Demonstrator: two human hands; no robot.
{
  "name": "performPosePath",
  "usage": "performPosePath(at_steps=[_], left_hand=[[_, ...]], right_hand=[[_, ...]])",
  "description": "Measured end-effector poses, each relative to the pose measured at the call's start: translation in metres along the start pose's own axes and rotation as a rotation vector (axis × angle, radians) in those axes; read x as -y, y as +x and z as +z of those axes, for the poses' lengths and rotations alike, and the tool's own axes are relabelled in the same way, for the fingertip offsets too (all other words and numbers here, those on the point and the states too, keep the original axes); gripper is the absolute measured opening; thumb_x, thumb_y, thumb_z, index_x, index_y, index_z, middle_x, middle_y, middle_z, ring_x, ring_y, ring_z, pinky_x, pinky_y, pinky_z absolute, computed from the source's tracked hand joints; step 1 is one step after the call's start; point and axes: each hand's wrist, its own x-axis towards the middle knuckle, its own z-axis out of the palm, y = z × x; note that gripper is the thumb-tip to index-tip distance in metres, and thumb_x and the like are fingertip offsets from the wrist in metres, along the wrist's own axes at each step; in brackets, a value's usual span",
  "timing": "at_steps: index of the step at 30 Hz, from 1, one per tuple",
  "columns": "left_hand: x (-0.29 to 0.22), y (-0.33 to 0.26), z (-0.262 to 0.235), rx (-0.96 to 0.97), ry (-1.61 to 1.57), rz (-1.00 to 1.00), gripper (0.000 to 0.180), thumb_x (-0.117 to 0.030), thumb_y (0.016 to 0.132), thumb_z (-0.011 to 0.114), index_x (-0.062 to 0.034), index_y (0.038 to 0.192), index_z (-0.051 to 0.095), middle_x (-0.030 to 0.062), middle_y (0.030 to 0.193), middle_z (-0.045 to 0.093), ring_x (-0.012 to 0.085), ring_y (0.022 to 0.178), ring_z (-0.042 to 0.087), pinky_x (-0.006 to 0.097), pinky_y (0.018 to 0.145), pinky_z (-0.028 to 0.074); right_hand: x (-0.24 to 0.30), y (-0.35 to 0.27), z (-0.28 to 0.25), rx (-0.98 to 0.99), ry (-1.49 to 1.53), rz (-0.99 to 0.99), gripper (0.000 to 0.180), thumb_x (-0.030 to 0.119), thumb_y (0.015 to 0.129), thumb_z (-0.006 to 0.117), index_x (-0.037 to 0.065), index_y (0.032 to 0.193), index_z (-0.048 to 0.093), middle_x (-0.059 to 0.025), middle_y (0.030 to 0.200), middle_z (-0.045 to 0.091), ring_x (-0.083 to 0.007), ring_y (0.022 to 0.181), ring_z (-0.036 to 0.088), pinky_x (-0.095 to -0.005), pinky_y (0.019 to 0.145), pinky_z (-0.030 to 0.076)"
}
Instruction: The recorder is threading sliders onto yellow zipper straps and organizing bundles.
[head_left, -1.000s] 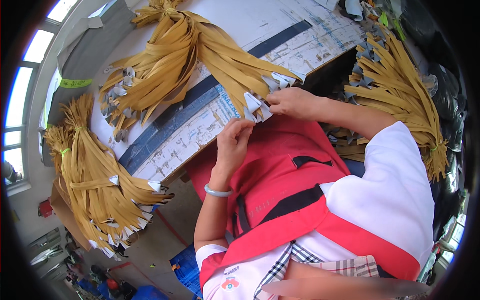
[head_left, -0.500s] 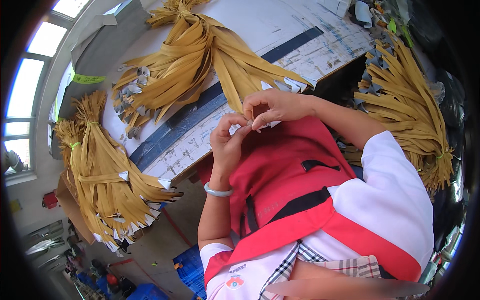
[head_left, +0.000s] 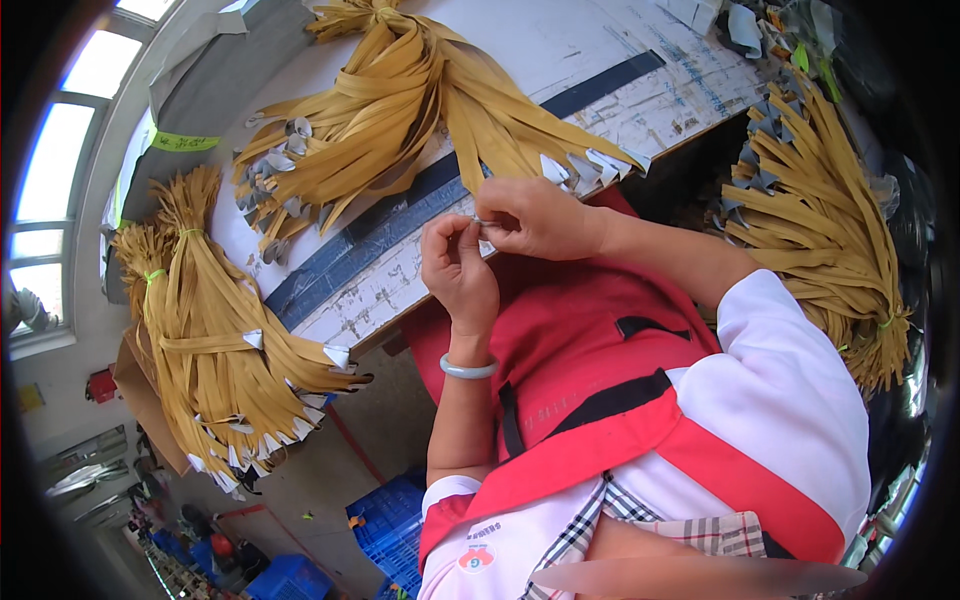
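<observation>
Close together, just off the near edge of the worktable (head_left: 385,300), my two hands met fingertip to fingertip. My left hand (head_left: 460,268) rose from a nearly upright forearm, wrist straight above the pale bangle (head_left: 468,369), with its thumb and forefinger drawn together and the other fingers curled. My right hand (head_left: 543,217) came across from the side, forearm slanting over the red apron (head_left: 560,300), knuckles up, thumb and forefinger bent toward the left fingertips. Between them I pinched a small grey piece (head_left: 484,222), too tiny to make out clearly. One mustard webbing strap (head_left: 468,165) ran down from the knotted bundle (head_left: 400,110) on the table and passed out of sight behind my right hand; I cannot tell whether I gripped its end. White-tipped strap ends (head_left: 597,172) lay just beyond my right knuckles.
</observation>
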Motion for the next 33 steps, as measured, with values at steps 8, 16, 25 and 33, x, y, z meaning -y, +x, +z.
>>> performPosePath(at_steps=[8, 16, 25, 33], left_hand=[[-0.004, -0.009, -0.004, -0.013, -0.449, -0.335, 0.009, 0.003, 0.093, 0.062, 0.0012, 0.102, 0.065, 0.0052, 0.102, 0.063, 0.0122, 0.090, 0.062, 0.025, 0.082, 0.052], [-0.011, 0.026, -0.031, 0.432, -0.232, -0.218, 0.012, 0.011, 0.089, 0.062, 0.0036, 0.098, 0.065, 0.0054, 0.100, 0.062, 0.0122, 0.087, 0.063, 0.025, 0.078, 0.053], [-0.014, 0.015, -0.032, 0.344, 0.240, 0.118, 0.008, 0.007, 0.088, 0.065, 0.0014, 0.089, 0.059, 0.0089, 0.084, 0.060, 0.0126, 0.068, 0.060, 0.024, 0.064, 0.049], [-0.016, 0.083, -0.169, -0.511, 0.046, 0.059, 0.007, -0.005, 0.098, 0.060, 0.0000, 0.104, 0.060, 0.0046, 0.087, 0.061, 0.0116, 0.072, 0.061, 0.023, 0.069, 0.052]], right_hand=[[-0.021, -0.011, 0.007, -0.219, 0.170, 0.002, 0.008, 0.000, 0.086, 0.068, 0.003, 0.094, 0.066, -0.0084, 0.089, 0.064, -0.0210, 0.078, 0.063, -0.0308, 0.067, 0.050], [-0.023, -0.016, 0.004, -0.127, 0.682, 0.084, 0.007, 0.001, 0.092, 0.066, 0.001, 0.098, 0.067, -0.0033, 0.085, 0.064, -0.0118, 0.080, 0.064, -0.0253, 0.069, 0.051], [0.009, -0.013, 0.011, -0.227, 0.620, 0.337, 0.015, 0.016, 0.095, 0.068, 0.003, 0.091, 0.064, 0.0011, 0.081, 0.060, -0.0052, 0.074, 0.053, -0.0218, 0.066, 0.045], [-0.020, -0.037, -0.047, -0.371, 0.419, 0.511, 0.020, 0.022, 0.096, 0.067, 0.003, 0.092, 0.064, 0.0027, 0.076, 0.057, -0.0056, 0.071, 0.054, -0.0233, 0.063, 0.044]])
